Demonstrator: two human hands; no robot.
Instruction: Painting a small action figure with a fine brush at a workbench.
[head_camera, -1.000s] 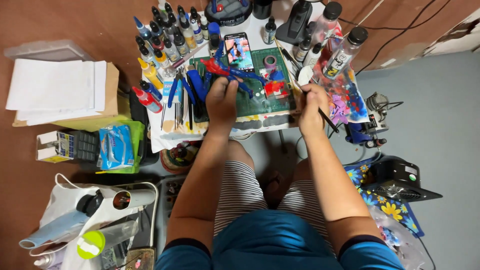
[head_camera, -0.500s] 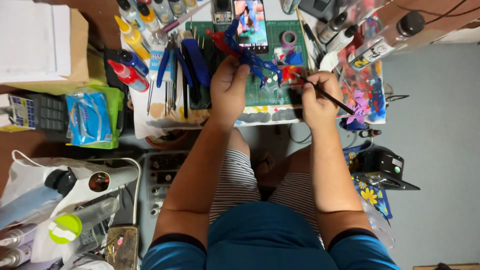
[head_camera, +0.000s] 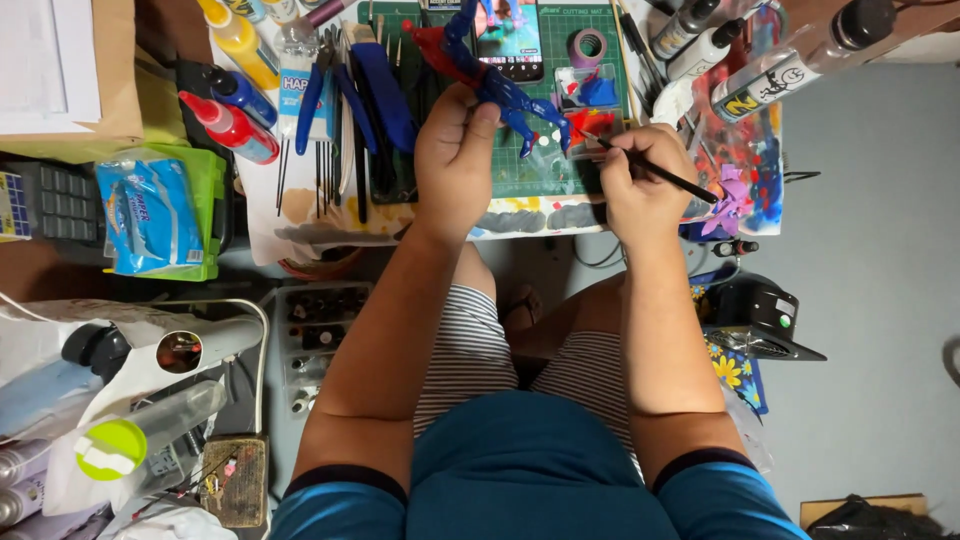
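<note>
Blue figurine (head_camera: 500, 90) pinched in left hand (head_camera: 455, 150), brush (head_camera: 655, 172) beside

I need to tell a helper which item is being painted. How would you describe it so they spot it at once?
Start at the green cutting mat on the low table. Just above it the left hand holds a small figure. It alone is a posed red-and-blue body with limbs, unlike the bottles and tools around.

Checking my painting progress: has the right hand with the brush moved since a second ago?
Yes. The right hand shifted left along the green cutting mat, toward the figure.
</note>
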